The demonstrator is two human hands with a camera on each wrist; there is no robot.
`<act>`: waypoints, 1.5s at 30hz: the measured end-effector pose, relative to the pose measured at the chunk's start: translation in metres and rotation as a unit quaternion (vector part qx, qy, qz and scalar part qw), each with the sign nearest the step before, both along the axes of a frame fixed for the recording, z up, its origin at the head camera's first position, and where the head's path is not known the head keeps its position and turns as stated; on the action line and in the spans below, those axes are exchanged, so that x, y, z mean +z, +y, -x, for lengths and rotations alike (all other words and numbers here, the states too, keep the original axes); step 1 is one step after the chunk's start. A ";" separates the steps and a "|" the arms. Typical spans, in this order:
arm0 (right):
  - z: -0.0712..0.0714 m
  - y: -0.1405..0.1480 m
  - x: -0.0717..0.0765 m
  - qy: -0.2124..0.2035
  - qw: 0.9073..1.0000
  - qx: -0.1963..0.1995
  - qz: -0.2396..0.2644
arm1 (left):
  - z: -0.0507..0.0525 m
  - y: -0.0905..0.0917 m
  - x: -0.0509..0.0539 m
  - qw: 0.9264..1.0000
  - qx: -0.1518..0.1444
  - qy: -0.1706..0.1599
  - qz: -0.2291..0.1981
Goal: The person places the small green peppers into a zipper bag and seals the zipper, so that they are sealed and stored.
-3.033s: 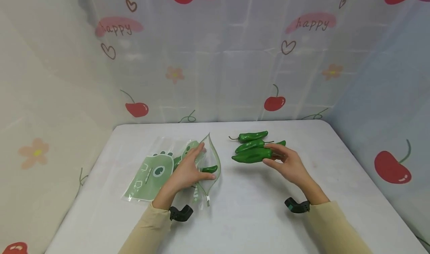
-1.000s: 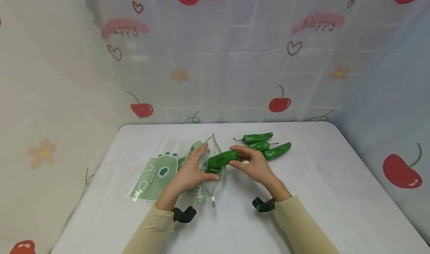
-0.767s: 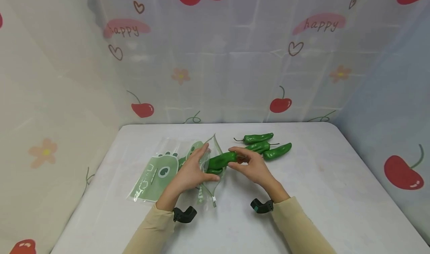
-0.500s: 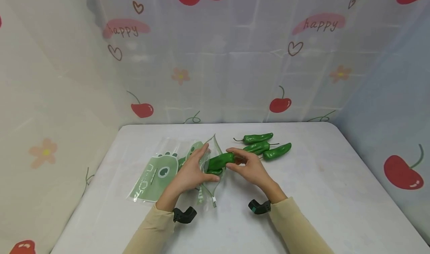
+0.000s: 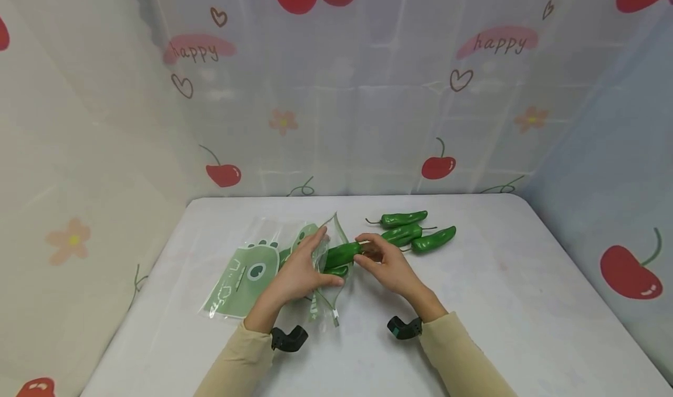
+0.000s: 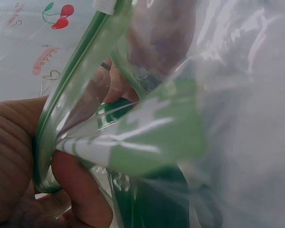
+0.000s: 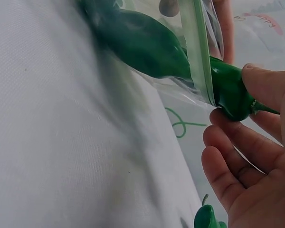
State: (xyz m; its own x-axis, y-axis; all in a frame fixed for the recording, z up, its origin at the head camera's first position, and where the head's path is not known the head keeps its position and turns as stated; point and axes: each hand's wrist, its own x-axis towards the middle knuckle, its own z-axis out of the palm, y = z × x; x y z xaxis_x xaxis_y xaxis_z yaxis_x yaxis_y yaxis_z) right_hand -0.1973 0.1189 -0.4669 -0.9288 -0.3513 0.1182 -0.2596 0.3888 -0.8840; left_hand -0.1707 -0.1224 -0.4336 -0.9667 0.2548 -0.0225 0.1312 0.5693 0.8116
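Note:
A clear zip bag point(image 5: 257, 271) with a green one-eyed monster print lies on the table, its mouth spread toward the right. My left hand point(image 5: 297, 274) grips the bag at its mouth; in the left wrist view, fingers curl at the green zip edge point(image 6: 73, 71). A green chili pepper point(image 5: 340, 256) is partly inside the mouth. My right hand point(image 5: 391, 267) pinches that pepper's stem end, which sticks out past the zip in the right wrist view. Just below it, another green pepper point(image 5: 336, 271) lies within the bag. Bag film and fingers hide part of the contents.
Right of the bag, three more green peppers lie on the white table point(image 5: 473, 315): a far one point(image 5: 405, 219), a middle one point(image 5: 402, 233) and a right one point(image 5: 433, 241). A printed curtain point(image 5: 357, 134) stands behind the table.
My right hand has carried the pepper left from the pile to the bag's mouth and pushed it partway in. My left hand has stayed at the bag.

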 end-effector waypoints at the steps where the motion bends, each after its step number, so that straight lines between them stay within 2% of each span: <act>1: 0.000 0.000 0.000 -0.002 1.000 -0.002 0.004 | 0.000 0.000 -0.001 1.000 0.000 0.001 -0.002; 7: 0.000 -0.002 -0.002 0.000 1.000 -0.006 0.003 | 0.000 0.000 -0.001 1.000 0.000 0.005 -0.005; 15: 0.000 -0.005 -0.005 0.036 0.999 -0.017 -0.009 | 0.000 0.000 0.000 1.000 0.003 0.001 -0.007; 21: -0.001 -0.004 -0.005 0.058 0.997 -0.030 0.030 | -0.001 0.000 0.000 1.000 0.006 0.000 -0.004; 28: -0.003 -0.005 -0.003 0.089 0.991 -0.043 0.090 | -0.001 -0.001 0.000 1.000 0.011 -0.001 0.002; 33: -0.003 -0.006 -0.003 0.104 0.988 -0.045 0.105 | 0.000 -0.001 0.000 1.000 0.011 0.003 0.002; 38: -0.004 -0.005 -0.003 0.103 0.990 -0.022 0.093 | 0.000 -0.001 0.001 1.000 0.013 -0.002 -0.001; 45: -0.005 0.000 0.001 0.084 0.994 0.058 0.041 | -0.001 -0.001 0.002 1.000 0.010 -0.004 -0.007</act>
